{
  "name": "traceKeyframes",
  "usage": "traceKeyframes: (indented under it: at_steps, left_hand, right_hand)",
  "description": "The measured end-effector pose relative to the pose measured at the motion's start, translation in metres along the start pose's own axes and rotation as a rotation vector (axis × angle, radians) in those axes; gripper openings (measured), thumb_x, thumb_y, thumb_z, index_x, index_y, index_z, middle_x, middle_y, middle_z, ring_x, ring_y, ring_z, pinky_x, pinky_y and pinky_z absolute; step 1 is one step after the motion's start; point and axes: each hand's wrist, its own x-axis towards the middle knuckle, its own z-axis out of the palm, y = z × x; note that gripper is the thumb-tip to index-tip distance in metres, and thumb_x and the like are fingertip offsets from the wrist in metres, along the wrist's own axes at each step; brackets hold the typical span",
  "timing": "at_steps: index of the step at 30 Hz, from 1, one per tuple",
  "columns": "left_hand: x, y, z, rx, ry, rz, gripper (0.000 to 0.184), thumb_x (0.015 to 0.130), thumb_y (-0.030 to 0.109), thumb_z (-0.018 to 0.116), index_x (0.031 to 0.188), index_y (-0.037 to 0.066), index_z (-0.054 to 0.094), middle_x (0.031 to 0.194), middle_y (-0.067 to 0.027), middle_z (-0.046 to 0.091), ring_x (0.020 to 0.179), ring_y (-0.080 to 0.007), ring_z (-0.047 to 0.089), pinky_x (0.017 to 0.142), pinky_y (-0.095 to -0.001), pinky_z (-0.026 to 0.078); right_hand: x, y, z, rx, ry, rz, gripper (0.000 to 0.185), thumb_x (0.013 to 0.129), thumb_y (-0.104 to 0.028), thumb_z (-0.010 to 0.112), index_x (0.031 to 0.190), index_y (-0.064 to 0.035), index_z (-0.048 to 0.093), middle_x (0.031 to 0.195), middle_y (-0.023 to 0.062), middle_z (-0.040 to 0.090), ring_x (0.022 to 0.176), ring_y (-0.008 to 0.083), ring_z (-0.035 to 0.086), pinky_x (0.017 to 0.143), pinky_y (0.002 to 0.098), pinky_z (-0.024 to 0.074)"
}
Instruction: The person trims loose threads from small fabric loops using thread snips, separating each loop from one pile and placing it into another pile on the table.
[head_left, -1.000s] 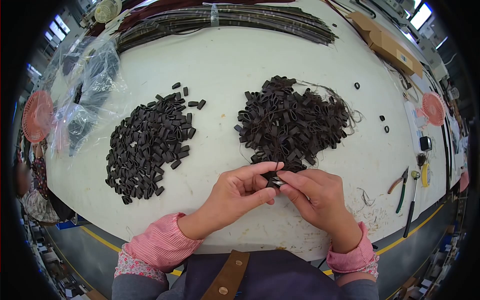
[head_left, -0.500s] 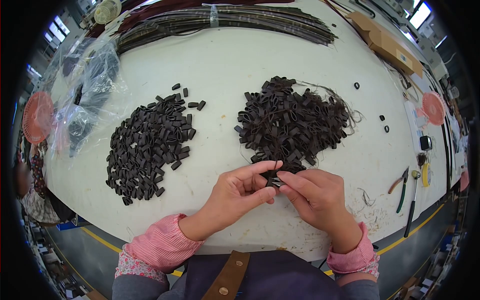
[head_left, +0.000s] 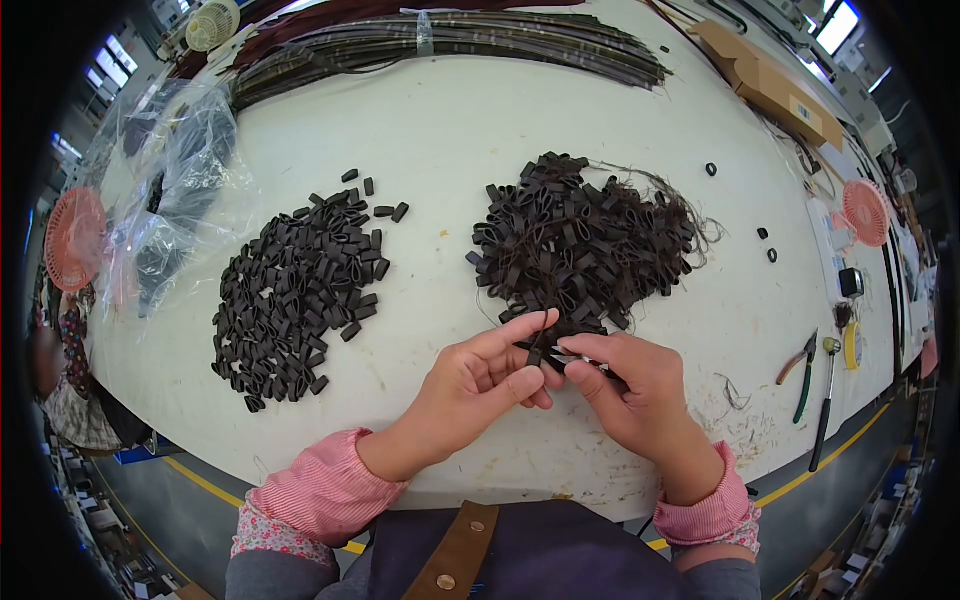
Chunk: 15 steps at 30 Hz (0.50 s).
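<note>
My left hand (head_left: 485, 372) pinches a small dark strap loop (head_left: 535, 357) between thumb and fingers, with a thread running up past the index fingertip. From the right, my right hand (head_left: 635, 385) is closed around thread snips (head_left: 562, 355); only their pale pointed tips show, close to the loop, and the rest is hidden in the palm. Just beyond both hands lies a heap of dark loops (head_left: 585, 240) tangled with loose threads. A second pile of loops (head_left: 300, 290), with no threads showing, spreads to the left.
A bundle of long dark strips (head_left: 450, 50) and a clear plastic bag (head_left: 175, 190) lie at the back and left. Pliers (head_left: 803, 375), a hammer-like tool (head_left: 826, 400) and yellow tape (head_left: 853, 346) are at right. Loose threads (head_left: 733, 392) lie near my right hand.
The snips' tips have drawn slightly apart from the loop toward the right, and the loop now shows more upright in my left fingers. Both piles look the same.
</note>
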Motion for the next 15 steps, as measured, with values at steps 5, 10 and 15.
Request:
traceKeyframes:
  at_steps: [5,10,15]
  left_hand:
    - [-0.0009,0.0011,-0.007,-0.154,-0.079,-0.054,0.053,0.105,0.013,0.049,0.154,0.004,0.032,0.105,-0.0057,0.065,0.086,-0.0098,0.059,0.081,-0.0271,0.051]
    - [-0.0009,-0.0004,-0.0037,-0.267,-0.154,-0.09,0.052,0.106,0.013,0.045,0.155,0.005,0.031,0.102,-0.006,0.065,0.08,-0.0103,0.055,0.076,-0.0246,0.047]
    - [-0.0004,0.0038,-0.0062,-0.369,-0.219,-0.152,0.053,0.105,0.013,0.045,0.155,0.005,0.03,0.101,-0.0066,0.065,0.079,-0.0107,0.055,0.075,-0.0246,0.047]
  right_hand:
    - [0.0006,0.0016,0.0004,0.282,-0.083,0.174,0.022,0.09,-0.014,0.071,0.109,-0.0036,0.07,0.09,0.0125,0.073,0.072,0.021,0.071,0.064,0.0288,0.0541]
    - [-0.0002,0.0024,0.0042,0.367,-0.09,0.213,0.022,0.092,-0.014,0.07,0.11,-0.0024,0.07,0.089,0.0115,0.074,0.074,0.0193,0.071,0.068,0.0291,0.0547]
    - [0.0013,-0.0005,0.0016,0.432,-0.107,0.21,0.02,0.092,-0.01,0.069,0.11,-0.0014,0.071,0.085,0.0096,0.074,0.075,0.0172,0.07,0.07,0.0284,0.0549]
